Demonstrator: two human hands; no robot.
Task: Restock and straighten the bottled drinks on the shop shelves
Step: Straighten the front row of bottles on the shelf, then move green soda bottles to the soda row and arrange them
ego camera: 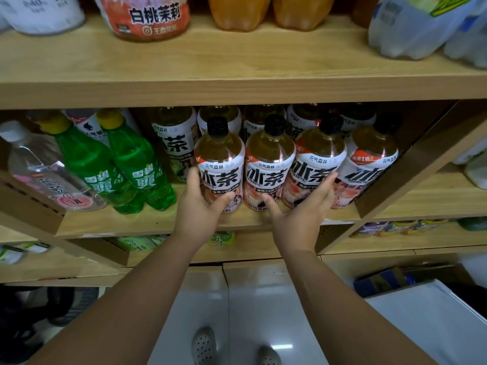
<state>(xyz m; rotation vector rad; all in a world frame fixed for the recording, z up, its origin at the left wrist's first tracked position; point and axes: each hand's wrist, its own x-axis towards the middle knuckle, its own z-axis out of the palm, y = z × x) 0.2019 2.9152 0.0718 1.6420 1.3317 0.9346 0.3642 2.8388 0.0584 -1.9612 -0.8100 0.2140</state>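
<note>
Four black-capped bottles of 冰茶 iced tea, each marked 元气森林 出品, stand in a front row on the middle wooden shelf (126, 223), with more of the same in a back row (175, 139).

The left hand (203, 205) grips the first iced-tea bottle (220, 156). Its fingers curl round the bottle's left side and its thumb lies across the lower label, under the line 每瓶少6块方糖.

The right hand (300, 210) clasps the third iced-tea bottle (320, 151), fingers reaching round its right side. Its thumb rests at the foot of the second iced-tea bottle (270, 154). The fourth iced-tea bottle (374, 154) stands just beside it, against the shelf's upright.

To the left stand two green 雪碧 Sprite bottles (110, 164) with yellow caps. On the upper shelf (237, 64) a large bottle reads 白桃茉莉 (155, 15).
</note>
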